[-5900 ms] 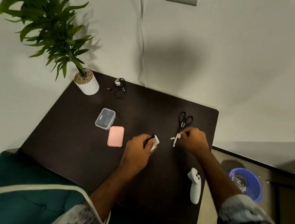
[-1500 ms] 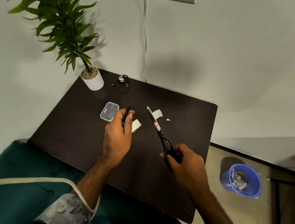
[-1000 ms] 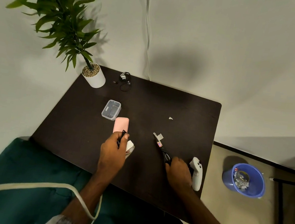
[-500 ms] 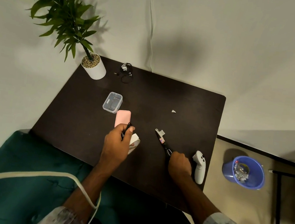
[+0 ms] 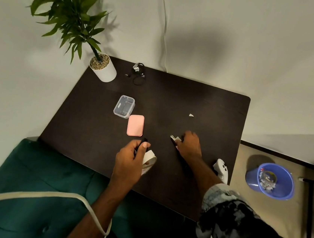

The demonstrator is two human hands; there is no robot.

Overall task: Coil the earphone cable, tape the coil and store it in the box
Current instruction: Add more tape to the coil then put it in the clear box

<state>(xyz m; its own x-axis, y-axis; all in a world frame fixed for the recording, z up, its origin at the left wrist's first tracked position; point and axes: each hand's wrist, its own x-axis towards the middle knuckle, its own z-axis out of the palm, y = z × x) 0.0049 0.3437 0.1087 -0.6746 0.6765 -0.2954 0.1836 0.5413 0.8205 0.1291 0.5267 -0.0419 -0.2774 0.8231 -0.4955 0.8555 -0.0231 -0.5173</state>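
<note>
On the dark wooden table [image 5: 202, 104], the left hand [image 5: 130, 159] pinches a black coiled earphone cable [image 5: 143, 142] and grips a white tape roll [image 5: 148, 162], half hidden. At 3 o'clock, the right hand [image 5: 189, 144] covers the black scissors [image 5: 173, 139], fingers blurred, grip unclear. At 11 o'clock stands the clear plastic box [image 5: 124, 106] beside its pink lid [image 5: 135, 125].

table [image 5: 212, 105] is set mid-frame | potted plant [image 5: 103, 67] is placed at its upper-left corner | earphone cable [image 5: 137, 73] is laid just right of it | box [image 5: 124, 106] is set below, lid [image 5: 135, 125] touching its lower right | controller [image 5: 221, 170] is laid at the right edge | bucket [image 5: 270, 180] is placed on the floor, far right
</note>
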